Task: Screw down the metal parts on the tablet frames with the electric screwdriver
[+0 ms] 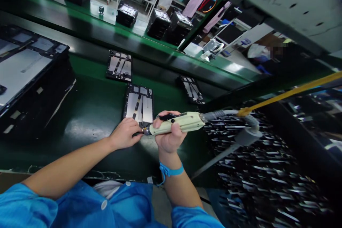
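- Right hand [169, 136]: grip closed around a cream electric screwdriver [176, 123], held nearly level, tip pointing to 9 o'clock; blue wrist strap [171, 171] on the wrist.
- Left hand [125, 132]: fingers curled, pinching at the screwdriver tip; whether anything lies between the fingertips cannot be told.
- Open tablet chassis [139, 105]: flat on the green bench [91, 114], at 12 o'clock of both hands, its near edge touching the screwdriver tip.
- Hose and cable [235, 114]: run from the screwdriver's rear toward 3 o'clock; a yellow line [294, 92] rises toward 2 o'clock.
- Second chassis [119, 66]: at 11 o'clock, further along the bench; third chassis [192, 89] at 1 o'clock.
- Black tray stack [29, 89]: at 9 o'clock, the top tray holding a large tablet back, face open.
- Black crates [157, 21]: at 12 o'clock beyond the bench rail, each holding stacked parts with pale tops; contents not told more closely.
- Dark rack [262, 171]: at 4 o'clock, holding many thin slotted pieces, blurred.
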### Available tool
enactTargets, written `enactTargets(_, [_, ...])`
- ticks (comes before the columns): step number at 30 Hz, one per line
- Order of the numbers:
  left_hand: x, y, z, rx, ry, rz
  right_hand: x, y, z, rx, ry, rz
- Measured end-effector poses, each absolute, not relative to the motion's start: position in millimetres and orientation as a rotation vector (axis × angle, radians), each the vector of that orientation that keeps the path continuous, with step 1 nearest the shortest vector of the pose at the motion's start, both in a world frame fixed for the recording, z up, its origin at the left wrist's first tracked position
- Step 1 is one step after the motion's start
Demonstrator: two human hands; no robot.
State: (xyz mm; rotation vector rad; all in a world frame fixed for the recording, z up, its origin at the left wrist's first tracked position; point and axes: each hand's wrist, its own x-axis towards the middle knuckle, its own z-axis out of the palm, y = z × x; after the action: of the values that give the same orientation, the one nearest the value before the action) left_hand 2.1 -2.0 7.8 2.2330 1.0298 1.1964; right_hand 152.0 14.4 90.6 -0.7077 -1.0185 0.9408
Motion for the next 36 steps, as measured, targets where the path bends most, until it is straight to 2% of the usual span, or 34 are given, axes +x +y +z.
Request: enactTargets(36, [0, 1, 4, 2.247, 0.974, 1.151, 151, 10, 83, -0.679, -1.064, 0.858])
